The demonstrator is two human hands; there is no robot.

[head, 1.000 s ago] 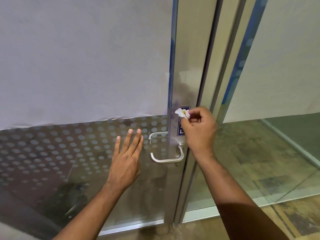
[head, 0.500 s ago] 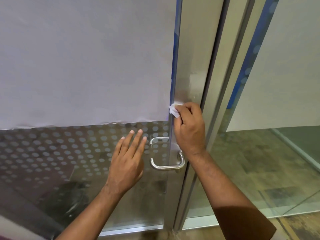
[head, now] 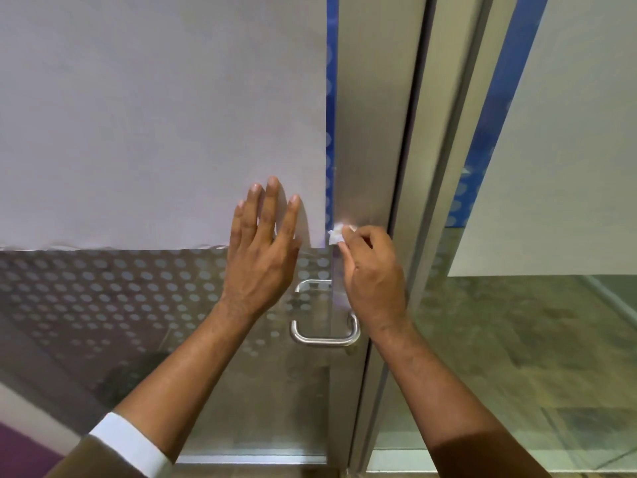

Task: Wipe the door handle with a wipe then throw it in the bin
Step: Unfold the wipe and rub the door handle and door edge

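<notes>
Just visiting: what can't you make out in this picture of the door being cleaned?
- The bin: outside the head view's edges.
- The wipe: only a white corner shows; the right hand pinching it covers the rest.
- The door handle: its upper right end sits behind the right hand.
- The left hand: seen from behind, so palm contact with the glass is unclear.

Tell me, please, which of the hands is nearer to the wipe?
Right. The right hand pinches the wipe; the left hand lies flat on the door, to the wipe's left, apart from it.
</notes>
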